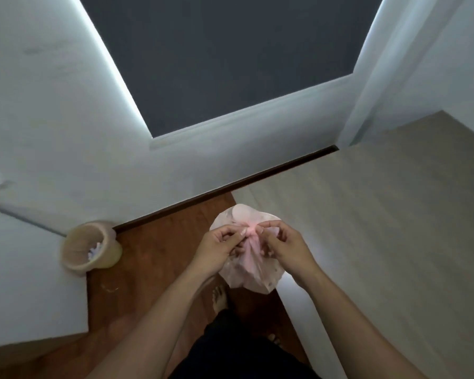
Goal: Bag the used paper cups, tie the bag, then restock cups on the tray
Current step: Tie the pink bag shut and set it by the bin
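Bag neck is pinched by our left hand at 9 o'clock and right hand at 3; uneven pulling may tear the thin film or slip the knot.

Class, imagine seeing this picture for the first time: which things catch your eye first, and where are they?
At lower centre, the left hand and right hand pinch the gathered neck of a thin, translucent pink plastic bag, held above the brown wooden floor. To the left stands a round beige waste bin against the white wall.
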Available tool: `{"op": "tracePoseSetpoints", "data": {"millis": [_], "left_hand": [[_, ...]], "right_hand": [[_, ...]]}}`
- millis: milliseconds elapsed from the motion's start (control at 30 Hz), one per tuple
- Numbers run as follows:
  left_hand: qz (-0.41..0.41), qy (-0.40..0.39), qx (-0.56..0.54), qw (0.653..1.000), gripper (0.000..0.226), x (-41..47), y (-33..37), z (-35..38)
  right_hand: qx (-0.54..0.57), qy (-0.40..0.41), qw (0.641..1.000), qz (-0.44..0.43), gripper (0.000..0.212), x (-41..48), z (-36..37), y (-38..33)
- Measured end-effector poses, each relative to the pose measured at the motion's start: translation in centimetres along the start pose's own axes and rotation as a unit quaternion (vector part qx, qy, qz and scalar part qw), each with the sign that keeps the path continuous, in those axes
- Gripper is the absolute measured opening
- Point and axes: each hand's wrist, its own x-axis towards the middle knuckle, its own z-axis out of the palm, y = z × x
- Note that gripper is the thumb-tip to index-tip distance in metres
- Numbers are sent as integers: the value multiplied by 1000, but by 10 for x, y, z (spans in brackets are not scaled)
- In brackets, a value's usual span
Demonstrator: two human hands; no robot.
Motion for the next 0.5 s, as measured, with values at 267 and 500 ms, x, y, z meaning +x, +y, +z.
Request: {"op": "tracePoseSetpoints", "data": {"millis": [267,500], "left_hand": [[16,131,-59,990,15,-41,-5,-87],[16,170,-114,979,19,-68,-1,-182]], "right_hand": [[-41,-111,992,-33,11,10,95,-23],[-85,-170,981,-48,10,25,194,-39]]}}
